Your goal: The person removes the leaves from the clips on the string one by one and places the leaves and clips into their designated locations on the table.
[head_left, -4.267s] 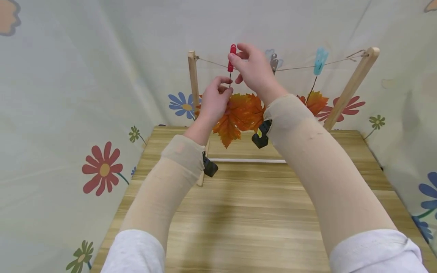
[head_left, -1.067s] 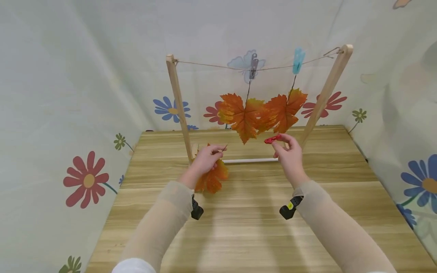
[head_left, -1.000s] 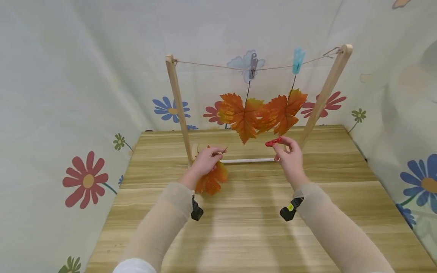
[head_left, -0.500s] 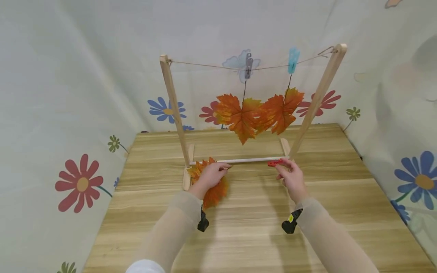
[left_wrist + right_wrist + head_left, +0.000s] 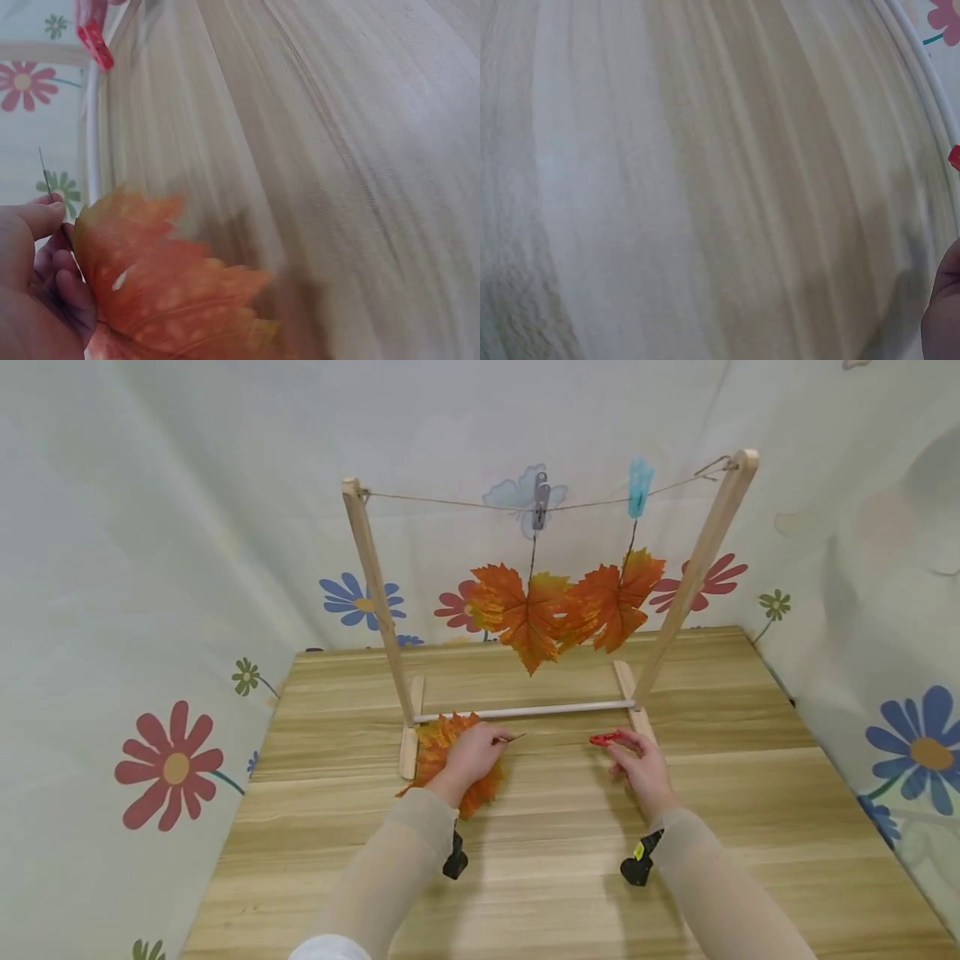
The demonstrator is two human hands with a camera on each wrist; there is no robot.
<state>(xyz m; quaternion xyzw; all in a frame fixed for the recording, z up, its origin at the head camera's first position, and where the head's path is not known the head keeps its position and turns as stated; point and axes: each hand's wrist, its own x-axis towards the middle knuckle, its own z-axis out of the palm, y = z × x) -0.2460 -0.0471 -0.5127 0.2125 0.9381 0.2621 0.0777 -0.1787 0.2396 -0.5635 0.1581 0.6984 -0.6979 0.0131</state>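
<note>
My left hand pinches the thin dark stem of an orange artificial maple leaf between thumb and finger. In the head view the leaf spreads beneath that hand, low over the table, partly hidden by it. To the right, my right hand pinches a red clothespin that points toward the stem, with a gap between them. The right wrist view catches only the tip of the red clothespin and part of the thumb. Two more leaves hang from a string.
Behind the hands stands a wooden frame with a left post, a right post and a white bottom rod. Its string carries a grey clothespin and a light blue clothespin. A flowered cloth surrounds the wooden table.
The red clothespin has come off the string and the leaf has come down with my left hand. Over the last second both hands have sunk closer to the table in front of the rod.
</note>
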